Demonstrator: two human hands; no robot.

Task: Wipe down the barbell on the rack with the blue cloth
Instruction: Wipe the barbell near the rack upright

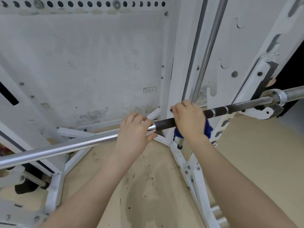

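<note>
One head-worn wide-angle view was recorded. It looked forward and steeply down from close behind the barbell [164,123], which crossed the frame from lower left to upper right. The white rack [182,66] upright rose ahead, and tan floor [246,145] lay beneath. Straight edges bowed toward the margins.
</note>
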